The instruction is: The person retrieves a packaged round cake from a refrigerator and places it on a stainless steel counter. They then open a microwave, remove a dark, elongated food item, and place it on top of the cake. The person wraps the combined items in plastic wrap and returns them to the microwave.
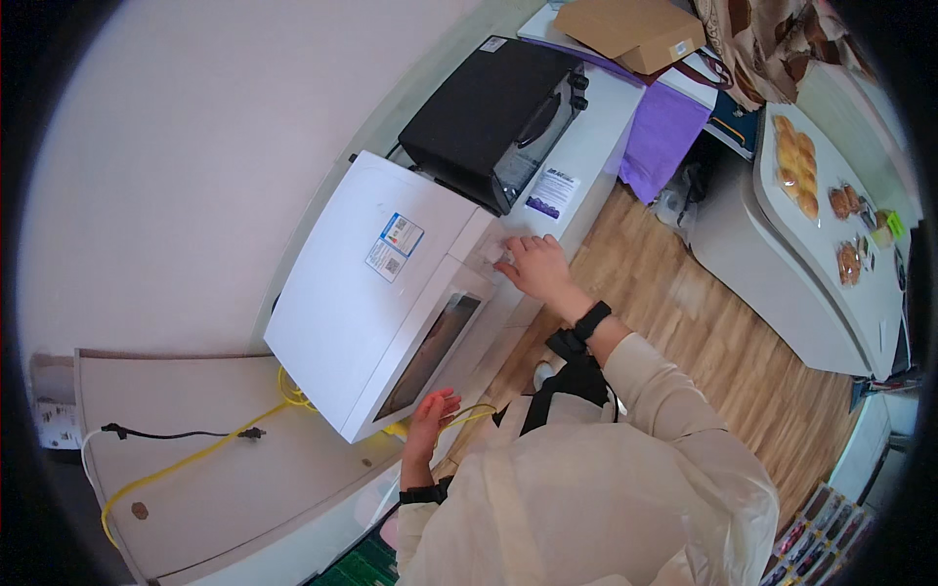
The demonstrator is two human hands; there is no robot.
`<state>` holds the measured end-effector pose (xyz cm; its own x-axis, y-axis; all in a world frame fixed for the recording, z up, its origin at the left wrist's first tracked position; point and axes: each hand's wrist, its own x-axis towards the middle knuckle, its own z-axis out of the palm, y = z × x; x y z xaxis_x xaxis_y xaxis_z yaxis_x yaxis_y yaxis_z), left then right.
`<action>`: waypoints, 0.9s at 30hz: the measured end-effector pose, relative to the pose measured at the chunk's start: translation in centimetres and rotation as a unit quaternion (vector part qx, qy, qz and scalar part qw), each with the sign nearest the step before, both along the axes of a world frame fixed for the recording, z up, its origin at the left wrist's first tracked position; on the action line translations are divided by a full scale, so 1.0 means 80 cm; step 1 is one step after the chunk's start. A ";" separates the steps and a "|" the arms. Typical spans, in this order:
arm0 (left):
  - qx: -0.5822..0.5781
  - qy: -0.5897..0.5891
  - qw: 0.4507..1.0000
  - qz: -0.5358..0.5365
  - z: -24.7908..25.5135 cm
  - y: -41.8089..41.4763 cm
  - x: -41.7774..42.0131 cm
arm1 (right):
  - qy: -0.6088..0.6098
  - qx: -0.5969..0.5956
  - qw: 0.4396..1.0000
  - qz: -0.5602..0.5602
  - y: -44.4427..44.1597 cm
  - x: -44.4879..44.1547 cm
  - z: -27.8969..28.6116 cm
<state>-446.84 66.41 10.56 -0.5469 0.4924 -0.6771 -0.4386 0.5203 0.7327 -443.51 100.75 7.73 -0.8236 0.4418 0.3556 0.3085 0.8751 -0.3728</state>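
A white microwave oven point(366, 278) stands before me, with stickers on its top. Its dark door window point(432, 351) faces my body. At the far end of its front panel is a pale control knob point(494, 253), with the thumb and index finger of my right hand point(538, 269) around it. My left hand point(434, 419) is beside the near lower corner of the door, palm turned up and fingers loosely curled, holding nothing. Both wrists wear black bands.
Beyond the microwave sits a black toaster oven point(491, 110) on a white counter point(604, 102) with a printed card point(553, 192). A yellow cable point(198, 461) and black plug lead point(183, 434) lie at left. Packaged bread point(795, 165) rests on the white surface at right.
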 end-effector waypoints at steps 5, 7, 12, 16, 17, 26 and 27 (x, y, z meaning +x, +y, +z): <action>-0.004 0.002 1.000 0.007 -0.001 -0.003 0.000 | 0.021 0.091 0.995 0.044 0.001 -0.008 0.013; -0.010 0.007 1.000 0.009 -0.002 -0.007 0.000 | 0.025 0.096 0.994 0.042 -0.002 -0.010 0.009; -0.001 0.002 1.000 0.014 -0.009 -0.013 -0.001 | 0.006 0.074 0.996 0.045 -0.007 -0.016 -0.002; -0.002 -0.005 1.000 0.004 -0.014 -0.006 -0.008 | -0.042 0.021 0.996 0.070 -0.003 -0.014 0.004; 0.000 0.001 1.000 -0.012 -0.017 -0.003 -0.011 | -0.033 0.029 0.996 0.075 0.001 -0.008 0.010; 0.030 -0.057 0.982 -0.176 -0.053 0.120 -0.002 | -0.269 -0.096 0.958 -0.018 0.041 0.222 -0.028; 0.026 -0.056 0.975 -0.214 -0.033 0.146 0.007 | -0.236 -0.046 0.967 -0.081 0.036 0.282 -0.048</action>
